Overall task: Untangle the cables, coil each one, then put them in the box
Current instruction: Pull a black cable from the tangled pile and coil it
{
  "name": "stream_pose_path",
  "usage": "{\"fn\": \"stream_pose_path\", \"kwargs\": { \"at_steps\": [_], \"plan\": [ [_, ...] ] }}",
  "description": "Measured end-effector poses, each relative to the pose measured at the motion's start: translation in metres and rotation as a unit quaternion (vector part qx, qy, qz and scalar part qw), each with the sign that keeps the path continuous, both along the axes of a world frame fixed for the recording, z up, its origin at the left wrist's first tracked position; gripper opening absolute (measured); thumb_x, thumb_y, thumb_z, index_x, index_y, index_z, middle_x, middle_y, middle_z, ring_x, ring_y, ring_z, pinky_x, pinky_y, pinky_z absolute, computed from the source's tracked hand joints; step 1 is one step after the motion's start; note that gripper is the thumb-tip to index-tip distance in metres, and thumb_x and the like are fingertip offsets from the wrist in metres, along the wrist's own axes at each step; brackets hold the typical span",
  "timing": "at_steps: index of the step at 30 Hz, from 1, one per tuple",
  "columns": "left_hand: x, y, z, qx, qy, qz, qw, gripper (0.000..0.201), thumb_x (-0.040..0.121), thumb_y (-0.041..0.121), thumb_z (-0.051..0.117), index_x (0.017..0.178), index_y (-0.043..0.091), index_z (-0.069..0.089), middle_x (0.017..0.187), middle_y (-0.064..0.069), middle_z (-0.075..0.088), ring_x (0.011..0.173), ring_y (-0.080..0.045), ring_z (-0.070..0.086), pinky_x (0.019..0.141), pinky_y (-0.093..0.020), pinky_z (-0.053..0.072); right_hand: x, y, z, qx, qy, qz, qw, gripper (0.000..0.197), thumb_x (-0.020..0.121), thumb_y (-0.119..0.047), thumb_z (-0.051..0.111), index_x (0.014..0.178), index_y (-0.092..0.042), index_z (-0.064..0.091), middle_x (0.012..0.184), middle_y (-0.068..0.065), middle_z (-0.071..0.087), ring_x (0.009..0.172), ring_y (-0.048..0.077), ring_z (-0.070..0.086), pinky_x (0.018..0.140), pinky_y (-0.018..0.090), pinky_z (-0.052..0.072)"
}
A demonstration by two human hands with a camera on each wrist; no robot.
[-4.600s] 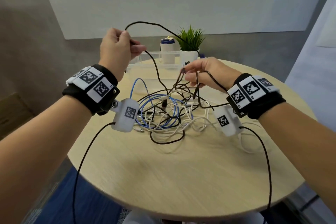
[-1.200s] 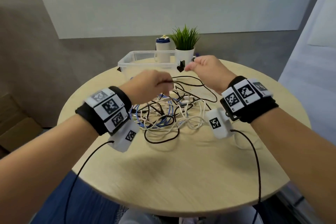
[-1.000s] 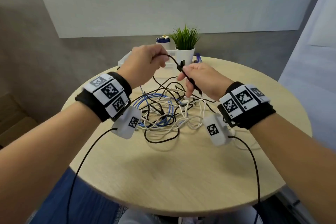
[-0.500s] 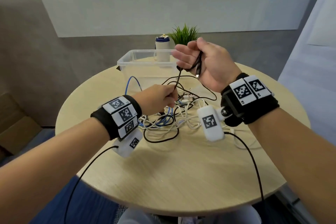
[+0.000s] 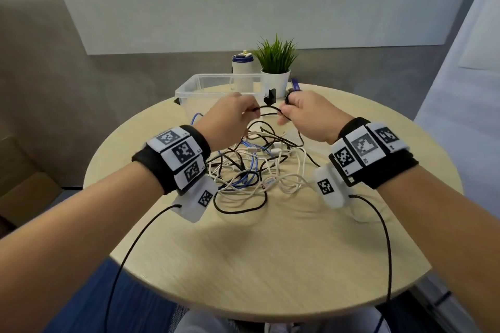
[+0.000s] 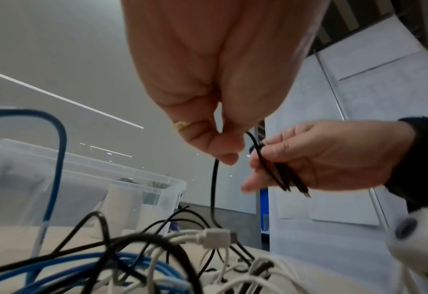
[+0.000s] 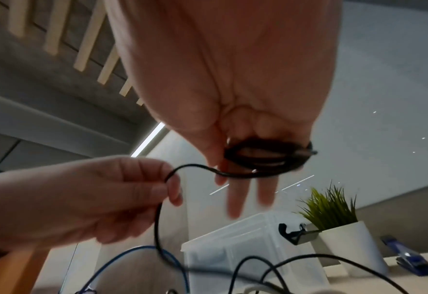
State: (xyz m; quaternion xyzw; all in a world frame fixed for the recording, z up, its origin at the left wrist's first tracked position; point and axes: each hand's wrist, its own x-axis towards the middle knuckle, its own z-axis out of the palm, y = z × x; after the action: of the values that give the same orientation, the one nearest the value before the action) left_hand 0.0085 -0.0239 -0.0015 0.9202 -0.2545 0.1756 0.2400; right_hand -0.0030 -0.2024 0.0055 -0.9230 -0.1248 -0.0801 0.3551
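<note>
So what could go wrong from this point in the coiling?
The black cable runs from the left hand down into the tangled pile; pulling could drag it along. The small coil sits loosely on the right hand and may slip off its extended fingers.

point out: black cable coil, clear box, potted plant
black cable coil (image 7: 265,157), right wrist view, its loops in the right hand
clear box (image 5: 189,92), head view, left rim
potted plant (image 5: 276,81), head view, white pot
</note>
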Motion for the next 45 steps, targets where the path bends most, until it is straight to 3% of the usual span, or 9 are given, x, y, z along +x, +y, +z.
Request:
{"fn": "stream_pose_path", "kwargs": {
  "at_steps": [10, 15, 19, 23, 27, 29, 32, 39, 45],
  "plan": [
    [0.007, 0.014, 0.022, -0.04, -0.019, 0.024, 0.999, 0.01, 0.097, 0.014, 0.047, 0.097, 0.014, 0.057, 0.094, -0.005, 0.064, 0.077, -0.013, 0.063, 0.067, -0.021, 0.048, -0.012, 0.004, 0.005, 0.263, 0.127, 0.133, 0.947, 0.041, 0.102, -0.03, 0.037, 0.066, -0.013, 0.048, 0.038, -0.009, 0.03, 0.033, 0.009, 0.029, 0.058, 0.03, 0.042],
    [0.0, 0.007, 0.003, -0.069, 0.134, -0.031, 0.988, 0.016, 0.099, 0.006, 0.039, 0.092, 0.008, 0.053, 0.088, -0.008, 0.061, 0.071, -0.01, 0.067, 0.062, -0.016, 0.056, -0.012, 0.002, 0.022, 0.445, 0.09, 0.163, 0.876, 0.04, 0.103, -0.027, 0.031, 0.067, -0.015, 0.043, 0.042, -0.006, 0.027, 0.035, 0.01, 0.024, 0.053, 0.029, 0.042],
    [-0.011, -0.002, -0.014, -0.034, 0.221, -0.049, 0.973, 0.021, 0.098, 0.003, 0.034, 0.089, 0.008, 0.052, 0.081, -0.008, 0.06, 0.069, -0.018, 0.069, 0.061, -0.021, 0.057, -0.013, 0.003, 0.03, 0.538, 0.077, 0.139, 0.828, 0.038, 0.104, -0.028, 0.031, 0.07, -0.014, 0.044, 0.057, 0.003, 0.057, 0.041, 0.014, 0.045, 0.052, 0.028, 0.04],
    [-0.019, -0.002, -0.028, 0.057, 0.295, -0.071, 0.951, 0.025, 0.095, 0.001, 0.035, 0.085, 0.013, 0.054, 0.082, -0.005, 0.061, 0.069, -0.018, 0.069, 0.063, -0.022, 0.056, -0.008, -0.001, 0.032, 0.585, 0.07, 0.141, 0.796, 0.037, 0.104, -0.026, 0.03, 0.082, -0.008, 0.054, 0.104, 0.019, 0.067, 0.093, 0.028, 0.069, 0.079, 0.035, 0.056],
    [-0.024, 0.002, -0.025, 0.066, 0.313, -0.096, 0.943, 0.02, 0.095, 0.003, 0.038, 0.092, 0.011, 0.055, 0.082, -0.006, 0.062, 0.078, -0.023, 0.071, 0.073, -0.031, 0.059, 0.006, -0.004, 0.018, 0.462, -0.006, 0.068, 0.884, 0.03, 0.101, -0.023, 0.043, 0.085, -0.012, 0.065, 0.104, 0.006, 0.067, 0.111, 0.019, 0.061, 0.102, 0.042, 0.046],
    [-0.025, 0.003, -0.014, 0.03, 0.286, -0.095, 0.953, 0.017, 0.097, 0.006, 0.038, 0.096, 0.009, 0.055, 0.08, -0.008, 0.063, 0.079, -0.024, 0.071, 0.074, -0.033, 0.059, 0.004, -0.004, 0.01, 0.293, -0.059, 0.016, 0.954, 0.027, 0.098, -0.025, 0.049, 0.082, -0.018, 0.069, 0.083, -0.01, 0.069, 0.09, 0.003, 0.063, 0.092, 0.037, 0.049],
    [-0.026, 0.001, 0.005, -0.013, 0.178, -0.087, 0.98, 0.013, 0.099, 0.012, 0.043, 0.093, 0.012, 0.055, 0.074, -0.005, 0.062, 0.068, -0.015, 0.07, 0.065, -0.025, 0.058, 0.001, -0.002, 0.003, 0.084, -0.062, -0.01, 0.994, 0.027, 0.097, -0.024, 0.048, 0.091, -0.01, 0.07, 0.084, 0.002, 0.069, 0.081, 0.015, 0.06, 0.076, 0.029, 0.044],
    [-0.013, 0.005, 0.035, -0.103, -0.014, -0.02, 0.994, 0.011, 0.095, 0.01, 0.049, 0.096, 0.014, 0.06, 0.076, 0.002, 0.063, 0.073, -0.012, 0.068, 0.074, -0.026, 0.056, -0.005, 0.003, -0.001, 0.162, 0.062, 0.048, 0.984, 0.04, 0.102, -0.034, 0.036, 0.081, -0.009, 0.06, 0.046, -0.005, 0.045, 0.048, 0.012, 0.045, 0.069, 0.031, 0.042],
    [0.004, 0.007, 0.021, -0.118, 0.073, -0.015, 0.99, 0.014, 0.097, 0.009, 0.046, 0.088, 0.015, 0.055, 0.082, -0.003, 0.063, 0.07, -0.011, 0.068, 0.069, -0.025, 0.058, -0.012, 0.006, 0.009, 0.298, 0.083, 0.143, 0.94, 0.042, 0.103, -0.032, 0.036, 0.066, -0.013, 0.047, 0.037, -0.008, 0.031, 0.036, 0.01, 0.031, 0.062, 0.032, 0.046]
  ]
}}
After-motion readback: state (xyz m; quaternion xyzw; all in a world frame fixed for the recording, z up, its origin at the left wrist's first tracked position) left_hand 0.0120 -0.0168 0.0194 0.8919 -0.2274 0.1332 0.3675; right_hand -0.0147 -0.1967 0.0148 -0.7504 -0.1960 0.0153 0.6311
